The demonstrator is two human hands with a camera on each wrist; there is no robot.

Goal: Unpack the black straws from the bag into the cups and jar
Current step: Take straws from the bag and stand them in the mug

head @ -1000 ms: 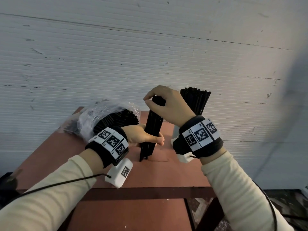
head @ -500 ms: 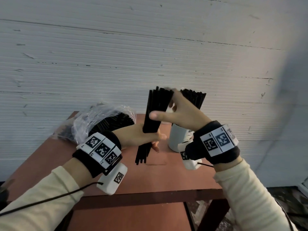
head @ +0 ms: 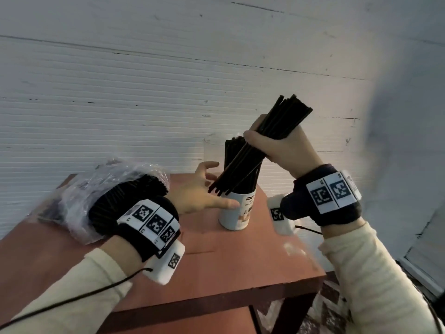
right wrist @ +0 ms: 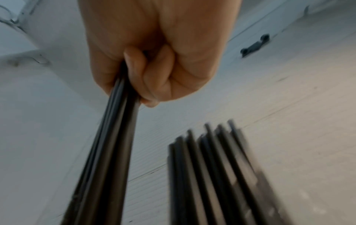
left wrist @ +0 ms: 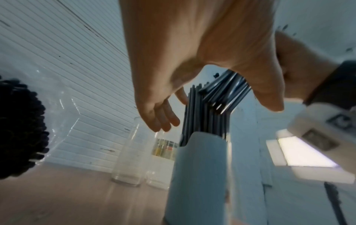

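The right hand (head: 279, 148) is closed around a bundle of black straws (head: 262, 141), tilted so its lower ends hang just above and in front of the rim of the white cup (head: 237, 213), which already stands full of straws (head: 237, 155). The left hand (head: 199, 191) is spread with fingers straight and holds nothing, its thumb close to the side of the cup; whether it touches is unclear. The step in hand looks like carrying this bundle to a container. Since the white cup seems packed, the next move probably calls for swinging the bundle to the clear jar (left wrist: 133, 153) or the clear cup (left wrist: 157, 161) behind it on the worktop (head: 216, 261), standing it upright, then lowering the ends inside before letting go. The bag (head: 101, 196) on the left holds many more straws
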